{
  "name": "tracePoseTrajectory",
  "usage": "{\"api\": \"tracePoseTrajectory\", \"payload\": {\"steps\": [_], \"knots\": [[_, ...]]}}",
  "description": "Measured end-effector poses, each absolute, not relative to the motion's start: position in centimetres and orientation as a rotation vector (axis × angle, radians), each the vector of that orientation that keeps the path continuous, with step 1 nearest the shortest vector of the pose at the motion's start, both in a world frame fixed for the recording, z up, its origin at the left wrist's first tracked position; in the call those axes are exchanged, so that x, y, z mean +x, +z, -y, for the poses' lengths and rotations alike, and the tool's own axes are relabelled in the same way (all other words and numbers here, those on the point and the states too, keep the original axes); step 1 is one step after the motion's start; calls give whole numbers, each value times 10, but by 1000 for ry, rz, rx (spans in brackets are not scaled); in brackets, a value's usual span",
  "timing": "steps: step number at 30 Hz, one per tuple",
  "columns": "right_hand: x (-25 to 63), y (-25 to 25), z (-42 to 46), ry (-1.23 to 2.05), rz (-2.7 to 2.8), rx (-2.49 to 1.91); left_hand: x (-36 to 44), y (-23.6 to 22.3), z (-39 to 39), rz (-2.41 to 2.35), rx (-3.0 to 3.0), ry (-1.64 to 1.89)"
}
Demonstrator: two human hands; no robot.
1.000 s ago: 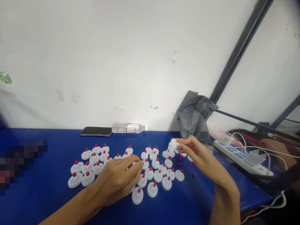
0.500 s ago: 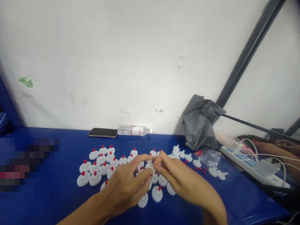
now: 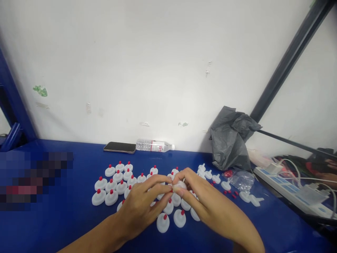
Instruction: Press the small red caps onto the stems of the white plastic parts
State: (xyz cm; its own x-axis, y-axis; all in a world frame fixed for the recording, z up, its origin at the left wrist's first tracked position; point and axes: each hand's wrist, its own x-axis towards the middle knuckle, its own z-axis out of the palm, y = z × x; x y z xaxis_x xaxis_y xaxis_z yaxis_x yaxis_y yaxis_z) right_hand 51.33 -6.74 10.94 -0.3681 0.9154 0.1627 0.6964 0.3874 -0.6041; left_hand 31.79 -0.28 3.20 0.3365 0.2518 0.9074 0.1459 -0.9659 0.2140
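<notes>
Both my hands meet over the middle of the blue table [image 3: 65,218]. My right hand [image 3: 207,203] pinches a white plastic cap [image 3: 179,185] between thumb and fingers. My left hand [image 3: 142,207] has its fingertips pressed against the same cap from the left; a trace of red shows at the pinch. Several white caps with red tips [image 3: 113,182] stand in rows under and left of my hands. A few white caps without red tips [image 3: 210,174] and loose small red pieces [image 3: 229,193] lie to the right.
A phone [image 3: 119,147] and a lying water bottle [image 3: 154,145] rest at the wall. A grey plastic bag [image 3: 231,140], a small clear bag [image 3: 240,179] and a power strip [image 3: 289,189] with cables sit at the right. A blurred patch covers the left.
My right hand brought a white cap from the right pile to the middle, and my left hand rose to meet it. The view shifted left.
</notes>
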Motion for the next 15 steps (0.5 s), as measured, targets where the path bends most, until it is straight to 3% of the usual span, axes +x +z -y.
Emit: {"api": "tracePoseTrajectory", "payload": {"steps": [15], "knots": [[514,109,61,474,2183,-1466,311,33,-5,-289,2617,1720]]}}
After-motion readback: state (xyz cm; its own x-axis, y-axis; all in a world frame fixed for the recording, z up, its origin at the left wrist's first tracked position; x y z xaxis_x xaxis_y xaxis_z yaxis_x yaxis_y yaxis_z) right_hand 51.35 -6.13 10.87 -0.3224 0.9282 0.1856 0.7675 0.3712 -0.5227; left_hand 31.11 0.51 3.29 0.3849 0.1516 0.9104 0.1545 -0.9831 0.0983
